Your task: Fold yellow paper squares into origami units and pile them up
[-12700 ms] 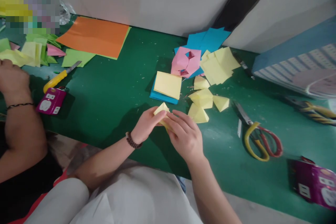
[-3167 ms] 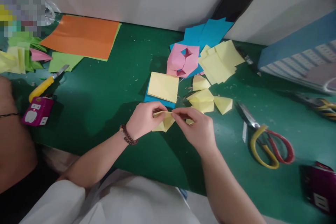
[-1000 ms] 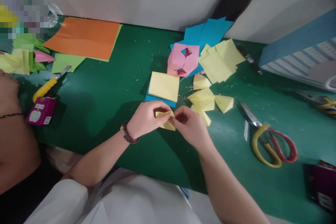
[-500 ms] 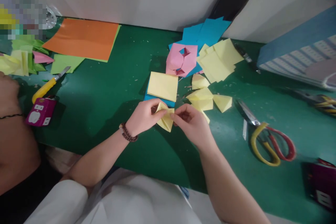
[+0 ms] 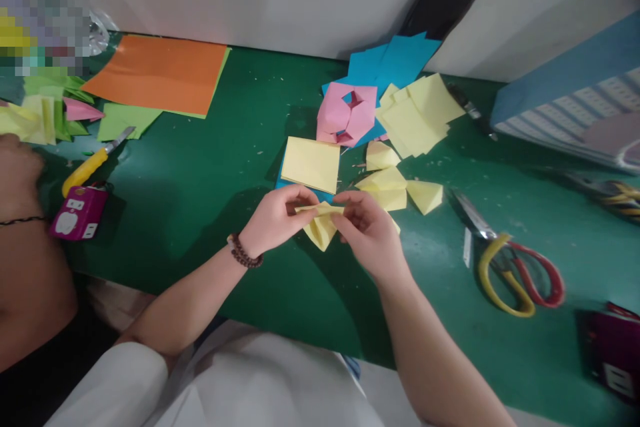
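Note:
Both hands pinch a piece of folded yellow paper (image 5: 321, 229) above the green table. My left hand (image 5: 280, 217) holds its left end between thumb and fingers, and a beaded bracelet circles that wrist. The right end is gripped by my right hand (image 5: 369, 230). Just beyond the hands lies a stack of yellow paper squares (image 5: 311, 163) on blue paper. Several folded yellow pieces (image 5: 385, 187) rest to the right of it. A pink folded paper shape (image 5: 347, 113) with openings sits behind the stack.
Scissors (image 5: 500, 257) lie on the right, pliers (image 5: 605, 190) farther off. Blue sheets (image 5: 390, 63) and loose yellow squares (image 5: 417, 117) lie at the back near a wall. On the left are orange paper (image 5: 160, 73), a yellow-handled knife (image 5: 93, 163), a purple box (image 5: 80, 212) and another person's arm (image 5: 25, 233).
The yellow paper has turned and its top edge now stretches between my hands. My right hand has shifted slightly to the right. The other person's hand moved a little.

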Available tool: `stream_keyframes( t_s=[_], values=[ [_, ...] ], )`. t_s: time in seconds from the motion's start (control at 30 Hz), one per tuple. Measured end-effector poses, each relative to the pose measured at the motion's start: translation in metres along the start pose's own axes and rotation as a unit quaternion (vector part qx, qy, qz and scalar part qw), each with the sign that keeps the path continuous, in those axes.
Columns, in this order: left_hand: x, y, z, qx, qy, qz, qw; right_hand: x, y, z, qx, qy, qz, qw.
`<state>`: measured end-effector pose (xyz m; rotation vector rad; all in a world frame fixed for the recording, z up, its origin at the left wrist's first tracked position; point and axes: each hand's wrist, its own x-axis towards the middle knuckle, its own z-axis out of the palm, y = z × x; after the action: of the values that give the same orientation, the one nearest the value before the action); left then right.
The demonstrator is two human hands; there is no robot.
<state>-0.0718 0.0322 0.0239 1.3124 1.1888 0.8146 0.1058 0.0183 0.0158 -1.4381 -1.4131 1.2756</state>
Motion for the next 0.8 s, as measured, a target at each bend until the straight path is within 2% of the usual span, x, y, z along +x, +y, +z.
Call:
stream_keyframes(
  t_s=[0.2,0.4,0.67,0.8],
  values=[
    [-0.001,0.003,0.002,-0.021,-0.016,-0.022,0.999,-0.002,0.002,0.002,-0.022,0.008,-0.066,0.998],
    [-0.003,0.002,0.006,-0.091,-0.047,-0.058,0.993,-0.005,0.0,0.003,-0.105,0.056,-0.125,0.985],
    [-0.003,-0.001,0.004,0.016,-0.016,-0.037,0.999,-0.005,-0.009,0.0,-0.103,0.013,-0.148,0.984],
    [-0.002,0.0,0.003,0.053,-0.018,-0.022,0.998,-0.005,-0.005,0.003,-0.121,0.028,-0.132,0.983]
  ],
)
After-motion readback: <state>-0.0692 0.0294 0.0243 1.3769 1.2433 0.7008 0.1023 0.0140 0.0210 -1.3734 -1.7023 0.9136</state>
